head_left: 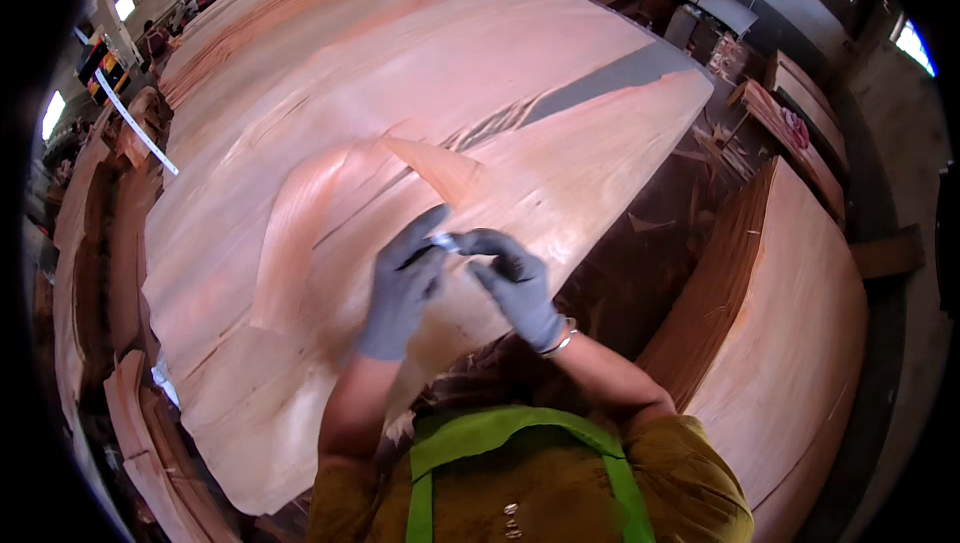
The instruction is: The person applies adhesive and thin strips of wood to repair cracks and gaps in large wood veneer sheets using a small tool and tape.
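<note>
My left hand (402, 288) and my right hand (515, 288), both in grey gloves with darker fingertips, meet over a broad sheet of thin wood veneer (560, 183). A small whitish, shiny piece (443, 241) is pinched between them; its kind is too small and blurred to tell. The left fingers curl about one side of it, and the right fingertips close on the other. Just beyond my hands, a loose curved veneer strip (300, 233) and a shorter pointed strip (440, 169) lie on the sheet.
Stacked veneer (790, 313) stands to the right, across a dark gap with scraps (650, 223). More veneer pieces (150, 443) lean at the left edge. A white strip (135, 123) slants at the far left. A dark grey opening (615, 76) shows between the sheets.
</note>
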`<move>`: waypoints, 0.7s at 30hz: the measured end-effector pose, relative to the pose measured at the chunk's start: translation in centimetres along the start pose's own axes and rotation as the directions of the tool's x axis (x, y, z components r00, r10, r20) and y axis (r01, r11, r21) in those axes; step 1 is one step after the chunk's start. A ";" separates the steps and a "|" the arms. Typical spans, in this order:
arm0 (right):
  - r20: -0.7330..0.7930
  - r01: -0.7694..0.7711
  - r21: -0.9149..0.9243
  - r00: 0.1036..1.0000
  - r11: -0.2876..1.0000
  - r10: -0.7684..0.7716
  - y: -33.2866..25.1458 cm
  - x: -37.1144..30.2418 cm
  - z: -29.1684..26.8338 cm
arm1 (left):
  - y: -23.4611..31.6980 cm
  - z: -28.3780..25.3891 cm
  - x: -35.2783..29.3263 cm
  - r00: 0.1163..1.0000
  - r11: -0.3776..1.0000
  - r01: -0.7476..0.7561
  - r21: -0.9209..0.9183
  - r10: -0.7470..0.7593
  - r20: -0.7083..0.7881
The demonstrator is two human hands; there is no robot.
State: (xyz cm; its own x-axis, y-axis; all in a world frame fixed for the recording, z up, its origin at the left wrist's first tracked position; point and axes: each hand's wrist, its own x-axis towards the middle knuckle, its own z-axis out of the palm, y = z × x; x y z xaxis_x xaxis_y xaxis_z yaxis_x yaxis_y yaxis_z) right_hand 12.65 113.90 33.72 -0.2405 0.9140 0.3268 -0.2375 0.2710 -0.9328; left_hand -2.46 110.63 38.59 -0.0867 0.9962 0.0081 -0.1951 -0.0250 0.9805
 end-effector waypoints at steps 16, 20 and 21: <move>-0.580 -0.291 0.105 0.759 0.951 0.297 -2.4 -2.5 -32.9 | -10.2 31.7 14.3 0.855 0.996 0.091 0.013 -0.085 0.512; -0.616 -0.214 -0.172 0.785 0.962 0.065 -2.3 1.6 -40.6 | -13.5 37.5 20.6 0.808 0.989 -0.145 -0.014 0.127 0.575; -0.578 -0.209 -0.216 0.815 0.954 0.047 -2.3 2.6 -41.9 | -14.1 38.5 21.6 0.807 0.997 -0.071 0.008 0.053 0.588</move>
State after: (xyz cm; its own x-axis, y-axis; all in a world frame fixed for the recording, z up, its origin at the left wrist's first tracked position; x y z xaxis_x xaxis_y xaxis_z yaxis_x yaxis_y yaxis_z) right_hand 51.98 128.29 30.38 0.3370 0.9319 0.1342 0.0269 0.1330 -0.9908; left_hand 35.98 135.73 32.54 0.4946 0.8516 0.1737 -0.1810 -0.0945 0.9789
